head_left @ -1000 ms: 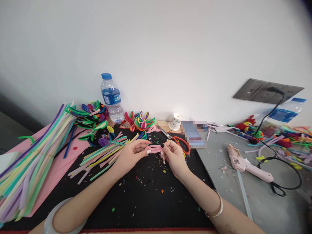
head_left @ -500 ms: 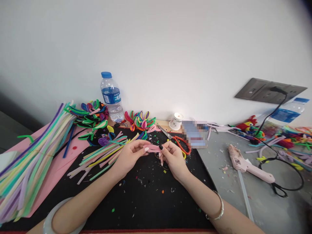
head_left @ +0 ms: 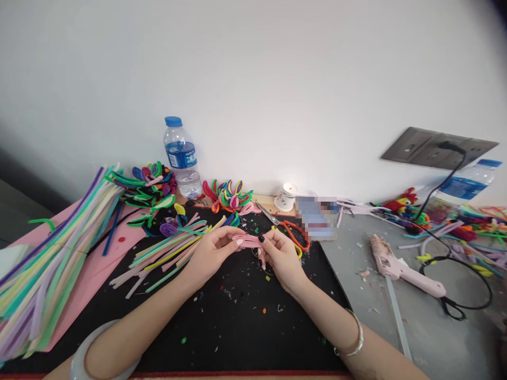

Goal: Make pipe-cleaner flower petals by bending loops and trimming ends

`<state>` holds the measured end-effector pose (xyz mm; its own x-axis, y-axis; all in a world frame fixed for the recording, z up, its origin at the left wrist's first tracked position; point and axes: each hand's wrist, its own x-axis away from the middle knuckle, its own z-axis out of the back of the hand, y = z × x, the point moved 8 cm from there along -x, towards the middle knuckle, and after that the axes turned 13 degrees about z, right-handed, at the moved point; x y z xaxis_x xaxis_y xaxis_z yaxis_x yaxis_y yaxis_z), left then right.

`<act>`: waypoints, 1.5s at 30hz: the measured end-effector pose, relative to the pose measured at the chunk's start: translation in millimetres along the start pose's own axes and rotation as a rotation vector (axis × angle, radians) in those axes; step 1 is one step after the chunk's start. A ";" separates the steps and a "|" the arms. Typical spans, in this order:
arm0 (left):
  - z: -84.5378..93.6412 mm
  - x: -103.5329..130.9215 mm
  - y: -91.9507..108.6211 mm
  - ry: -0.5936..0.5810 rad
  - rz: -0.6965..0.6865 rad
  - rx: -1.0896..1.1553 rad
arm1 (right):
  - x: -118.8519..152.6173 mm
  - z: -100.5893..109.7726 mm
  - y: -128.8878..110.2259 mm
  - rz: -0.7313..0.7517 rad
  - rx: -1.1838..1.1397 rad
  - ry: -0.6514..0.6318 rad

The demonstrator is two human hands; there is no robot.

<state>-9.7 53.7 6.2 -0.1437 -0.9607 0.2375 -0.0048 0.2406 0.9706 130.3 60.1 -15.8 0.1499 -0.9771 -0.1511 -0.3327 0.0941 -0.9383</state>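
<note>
A folded pink pipe cleaner (head_left: 249, 241) spans the gap between my two hands, above the black mat (head_left: 237, 338). Its left end is pinched between thumb and fingers of my left hand (head_left: 216, 250). My right hand (head_left: 280, 256) grips the other end, thumb and index finger closed on it and the other fingers curled. Just behind the hands lie scissors (head_left: 295, 234) with orange handles, blades pointing away to the left. Cut pipe cleaners (head_left: 168, 253) in pastel colours lie beside my left hand.
A long bundle of pipe cleaners (head_left: 59, 269) covers the left side. A water bottle (head_left: 182, 158), a paper cup (head_left: 285, 197) and colourful pipe-cleaner pieces (head_left: 229, 195) stand along the wall. To the right are a pink glue gun (head_left: 410, 274), its cord and a blurred-out flat object (head_left: 317, 217).
Almost nothing differs. Both hands keep their grip on the pink pipe cleaner in the same place, with only a very slight shift of the fingers.
</note>
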 end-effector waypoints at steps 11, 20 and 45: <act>5.0 2.0 3.3 0.070 -0.026 0.012 | 0.5 -0.3 1.1 -0.005 0.011 -0.007; 7.9 3.1 -0.6 0.084 -0.025 -0.004 | 0.3 0.9 -1.9 -0.009 -0.009 0.039; 9.0 -4.0 -4.2 0.058 0.051 -0.005 | -4.3 10.3 -7.4 0.050 0.073 0.052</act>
<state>-18.0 57.8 0.8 -0.0861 -0.9537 0.2880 0.0062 0.2886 0.9574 141.7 65.6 -11.4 0.0855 -0.9793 -0.1836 -0.2696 0.1547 -0.9505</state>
